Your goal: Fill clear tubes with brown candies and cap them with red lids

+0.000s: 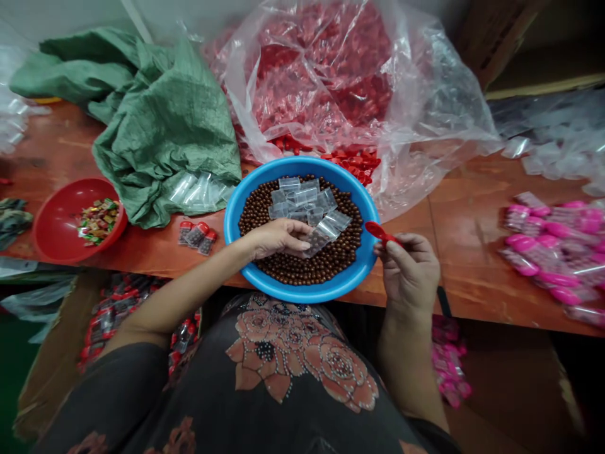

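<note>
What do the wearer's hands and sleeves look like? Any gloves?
No gloves: the left hand and right hand are both bare. The left sleeve is short, plain and dark, ending near the elbow; the right sleeve, also dark, only shows at the bottom edge. They belong to a dark top with salmon-pink flowers outlined in pale dots. Nails too small to judge.

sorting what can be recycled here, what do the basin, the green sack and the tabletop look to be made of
Basin: smooth, slightly glossy blue plastic, judging by its even colour and rounded moulded rim.
Green sack: probably thin woven plastic, matte, as it holds crisp creases.
Tabletop: reddish-brown, faintly shiny, with wood-like streaks; varnished wood or a printed laminate, I can't tell which.
</note>
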{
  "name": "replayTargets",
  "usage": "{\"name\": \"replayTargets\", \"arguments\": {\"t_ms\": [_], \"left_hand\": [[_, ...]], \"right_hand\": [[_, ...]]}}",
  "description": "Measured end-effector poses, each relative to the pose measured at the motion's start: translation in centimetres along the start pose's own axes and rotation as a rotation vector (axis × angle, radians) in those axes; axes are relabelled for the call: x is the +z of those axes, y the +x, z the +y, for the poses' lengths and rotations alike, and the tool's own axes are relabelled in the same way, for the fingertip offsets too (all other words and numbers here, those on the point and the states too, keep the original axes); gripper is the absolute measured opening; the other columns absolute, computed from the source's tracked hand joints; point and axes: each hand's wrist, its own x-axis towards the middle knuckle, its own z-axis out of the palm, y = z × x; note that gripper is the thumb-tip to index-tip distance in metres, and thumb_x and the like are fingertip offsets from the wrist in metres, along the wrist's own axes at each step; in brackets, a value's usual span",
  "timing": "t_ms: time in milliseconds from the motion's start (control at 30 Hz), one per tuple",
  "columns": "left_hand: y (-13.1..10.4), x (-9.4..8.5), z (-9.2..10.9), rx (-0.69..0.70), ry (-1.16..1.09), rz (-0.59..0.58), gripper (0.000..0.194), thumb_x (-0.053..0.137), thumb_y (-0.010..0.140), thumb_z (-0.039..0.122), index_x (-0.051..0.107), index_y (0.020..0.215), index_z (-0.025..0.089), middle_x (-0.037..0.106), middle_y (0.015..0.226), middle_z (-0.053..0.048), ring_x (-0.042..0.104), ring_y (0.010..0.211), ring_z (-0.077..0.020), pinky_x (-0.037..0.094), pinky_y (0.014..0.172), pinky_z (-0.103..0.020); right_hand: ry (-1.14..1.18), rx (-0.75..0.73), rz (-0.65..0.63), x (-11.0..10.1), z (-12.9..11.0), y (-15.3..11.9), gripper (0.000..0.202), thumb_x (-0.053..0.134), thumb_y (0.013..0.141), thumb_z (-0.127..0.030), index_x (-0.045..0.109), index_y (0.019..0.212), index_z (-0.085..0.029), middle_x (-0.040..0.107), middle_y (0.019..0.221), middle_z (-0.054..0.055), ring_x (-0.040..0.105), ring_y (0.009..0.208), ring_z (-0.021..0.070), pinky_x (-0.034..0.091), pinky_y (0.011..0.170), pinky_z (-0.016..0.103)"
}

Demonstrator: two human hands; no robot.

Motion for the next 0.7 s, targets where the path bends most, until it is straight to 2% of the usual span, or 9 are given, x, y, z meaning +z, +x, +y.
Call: {"name": "replayTargets", "arguments": {"t_ms": [133, 267, 333, 467, 567, 700], "left_hand": [[-2.5, 0.0, -0.6, 0.107, 0.011, 0.161, 0.036, 0.076, 0.068, 0.007, 0.07, 0.103, 0.014, 0.073, 0.1, -0.008, 0.068, 0.087, -0.0148, 0.053, 0.086, -0.034], [-4.1, 0.2, -0.7, 0.231, 0.022, 0.243, 0.038, 0.079, 0.066, 0.01, 0.07, 0.103, 0.013, 0.073, 0.096, -0.006, 0.067, 0.086, -0.0133, 0.052, 0.088, -0.031], [-4.5, 0.2, -0.7, 0.27, 0.003, 0.254, 0.039, 0.081, 0.065, 0.012, 0.069, 0.102, 0.013, 0.073, 0.096, -0.005, 0.068, 0.086, -0.013, 0.052, 0.088, -0.031], [-4.5, -0.1, -0.8, 0.28, -0.024, 0.255, 0.044, 0.083, 0.062, 0.014, 0.069, 0.104, 0.013, 0.073, 0.096, -0.006, 0.068, 0.085, -0.0129, 0.052, 0.088, -0.031], [-4.3, -0.3, -1.1, 0.257, -0.034, 0.227, 0.047, 0.083, 0.064, 0.017, 0.069, 0.108, 0.013, 0.074, 0.099, -0.007, 0.068, 0.086, -0.0137, 0.052, 0.088, -0.032], [-4.4, -0.4, -1.3, 0.24, -0.048, 0.185, 0.048, 0.083, 0.066, 0.021, 0.07, 0.111, 0.015, 0.074, 0.103, -0.007, 0.07, 0.086, -0.0143, 0.053, 0.087, -0.031]], "right_hand": [[-0.076, 0.033, -0.078, 2.1, 0.0, -0.3, 0.037, 0.087, 0.06, -0.022, 0.073, 0.094, -0.023, 0.071, 0.08, -0.003, 0.068, 0.065, 0.0102, 0.061, 0.063, 0.023], [-0.15, 0.049, -0.211, 4.5, 0.1, -0.8, 0.032, 0.087, 0.063, -0.022, 0.076, 0.093, -0.024, 0.073, 0.103, -0.001, 0.069, 0.08, 0.0094, 0.061, 0.075, 0.022], [-0.128, 0.104, -0.29, 5.8, 0.1, -1.0, 0.029, 0.084, 0.069, -0.028, 0.076, 0.096, -0.024, 0.074, 0.102, 0.0, 0.069, 0.077, 0.0094, 0.061, 0.074, 0.023], [-0.096, 0.151, -0.379, 8.1, 0.3, -1.4, 0.028, 0.079, 0.077, -0.039, 0.071, 0.102, -0.027, 0.071, 0.079, -0.003, 0.067, 0.068, 0.0094, 0.059, 0.067, 0.022], [-0.139, 0.107, -0.436, 9.4, 0.3, -1.6, 0.03, 0.074, 0.082, -0.039, 0.069, 0.111, -0.03, 0.07, 0.082, -0.003, 0.064, 0.069, 0.0092, 0.058, 0.07, 0.023], [-0.218, 0.056, -0.506, 10.2, 0.0, -1.8, 0.028, 0.071, 0.086, -0.038, 0.068, 0.113, -0.03, 0.069, 0.085, -0.003, 0.063, 0.071, 0.0106, 0.056, 0.071, 0.025]]}}
